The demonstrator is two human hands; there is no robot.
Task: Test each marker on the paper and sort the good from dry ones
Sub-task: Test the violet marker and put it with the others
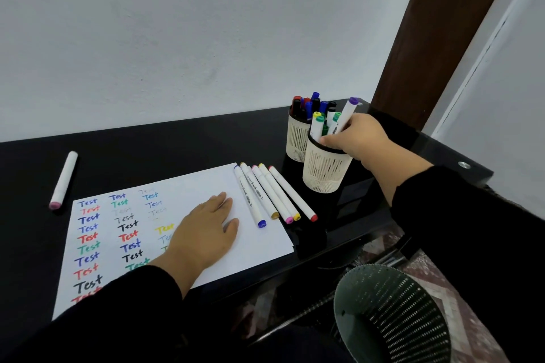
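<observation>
A: We note a black glossy table against a pale wall. A dark brown post rises past the table's far right corner. Patterned floor tiles show below the near edge, with a grey-green perforated bin standing on them off the near right corner.

B: Around the work we log two cream slotted cups at the far right corner. The rear cup holds red, blue and black capped markers. The front cup stands just before it, touching or nearly so; we cannot tell which.

A: The right hand covers the front cup's right rim. Its fingers curl round a purple-capped marker, white-barrelled, tilted up and to the right, its lower end hidden in the cup among yellow and green caps.

B: The paper lies along the near edge, its left part filled with columns of "Test" in blue, red, green, black and yellow; several entries are faint grey.

A: The left hand lies flat on the sheet, fingers straight and close together, holding nothing. It hides part of the third column.

B: Five white markers lie side by side at the paper's right edge, the leftmost on the sheet, near-end caps blue, ochre, pink, yellow, red.

A: One pink-capped marker lies alone toward the table's left edge, well apart from the rest.
</observation>
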